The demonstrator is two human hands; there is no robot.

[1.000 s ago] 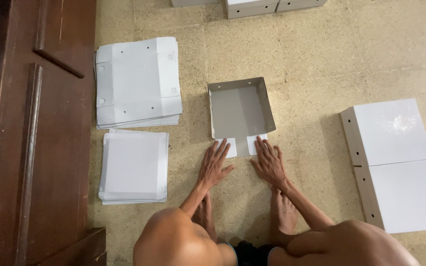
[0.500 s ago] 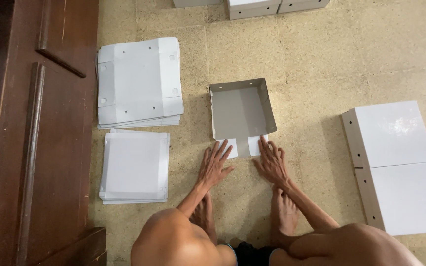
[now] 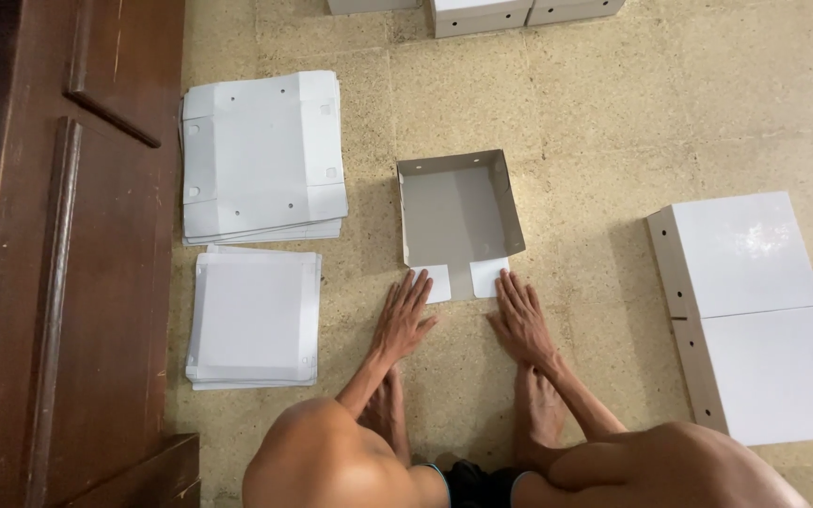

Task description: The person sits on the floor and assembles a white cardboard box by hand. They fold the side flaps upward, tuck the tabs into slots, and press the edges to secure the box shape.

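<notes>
At left we see two stacks of flat white sheets (image 3: 261, 160). Our left hand (image 3: 401, 318) and right hand (image 3: 522, 318) lie flat, open, fingertips on the half-folded grey box (image 3: 460, 212) flaps; finished boxes (image 3: 755, 315) right.

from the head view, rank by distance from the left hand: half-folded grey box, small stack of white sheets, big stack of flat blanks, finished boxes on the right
From the left hand:
1. Half-folded grey box, fingertips touching its near flap.
2. Small stack of white sheets, to its left.
3. Big stack of flat blanks, farther left and up.
4. Finished boxes, far right.
</notes>
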